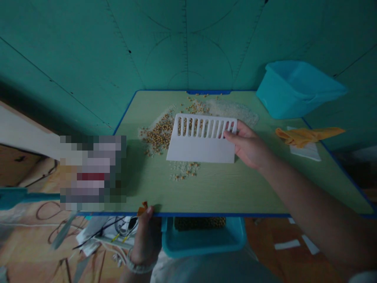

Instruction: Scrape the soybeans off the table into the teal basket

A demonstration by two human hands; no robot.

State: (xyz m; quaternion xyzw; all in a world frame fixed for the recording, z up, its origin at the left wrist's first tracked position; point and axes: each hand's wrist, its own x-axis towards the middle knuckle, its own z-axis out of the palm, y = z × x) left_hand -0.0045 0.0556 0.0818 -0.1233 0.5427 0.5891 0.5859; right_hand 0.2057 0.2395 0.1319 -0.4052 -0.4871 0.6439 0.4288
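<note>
My right hand grips the right end of a white plastic scraper with a row of slots along its top. It is above the table, over a spread of yellow beans and pale fine grains. A smaller scatter of beans and grains lies nearer the front edge. My left hand is closed at the front table edge, thumb on top, fingers mostly hidden. A small orange-brown piece shows by the thumb. Below the edge is a blue tray holding beans.
A blue bin stands at the back right of the table. An orange cloth lies on a white sheet near the right edge. A blurred-out boxy thing is at the left. Cables and papers lie below.
</note>
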